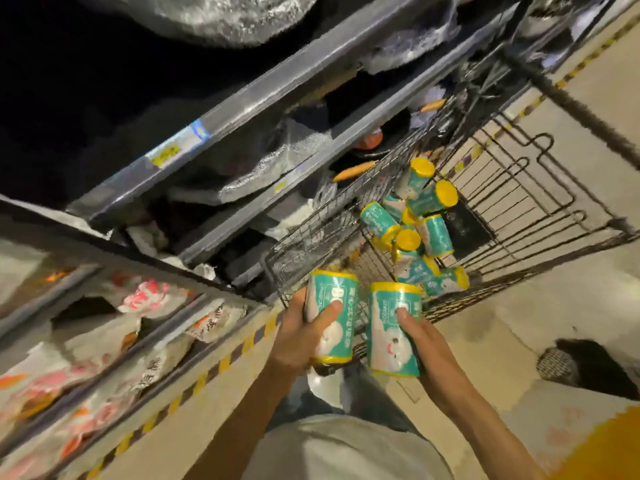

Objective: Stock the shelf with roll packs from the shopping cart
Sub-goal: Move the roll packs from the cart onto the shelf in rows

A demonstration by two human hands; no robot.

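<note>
Both hands grip 1 teal, yellow-ended roll pack each: left hand (294, 337) on left pack (330, 317), right hand (424, 344) on right pack (393, 329), above the wire shopping cart (540, 188).

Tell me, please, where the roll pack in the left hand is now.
In the head view, the left hand grips a teal roll pack low in the centre, at the near corner of the shopping cart, beside the right hand's pack.
</note>
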